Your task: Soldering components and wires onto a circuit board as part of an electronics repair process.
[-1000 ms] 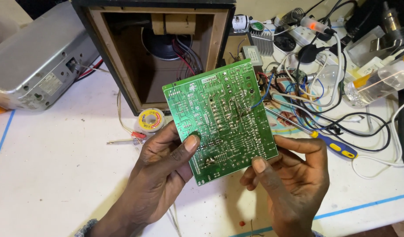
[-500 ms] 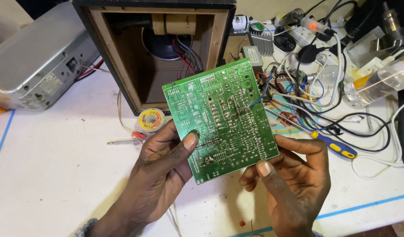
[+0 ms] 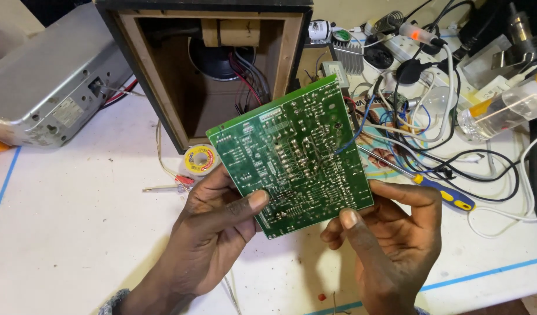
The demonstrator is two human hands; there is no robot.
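A grey metal device case (image 3: 47, 87) lies at the far left of a white table (image 3: 64, 233), with a blue tape line (image 3: 3, 189) running along the table's left edge. To its right stands an open wooden speaker cabinet (image 3: 163, 76), back panel off, showing the dark speaker cone and a bundle of wires inside. Just in front of the cabinet sits a small yellow spool of solder wire (image 3: 200, 159), and beside that a thin red-handled screwdriver (image 3: 166, 186) lies flat on the table.

In the centre, a green circuit board (image 3: 292, 154) is held up above the table, tilted, solder side facing the camera (the dots and tracks are too fine to read). The left hand (image 3: 213, 239) grips the board's lower left corner, thumb pressed on the face and fingers curled behind. The right hand (image 3: 391, 245) pinches the lower right edge, thumb tip on the front, other fingers hooked behind. A blue wire runs from the board's face off to the right.

Further right, a blue and yellow screwdriver (image 3: 443, 195) lies among tangled black and white cables (image 3: 484, 163). A clear plastic bottle (image 3: 507, 108) rests on its side near the right edge, behind it a white power strip (image 3: 391, 49).
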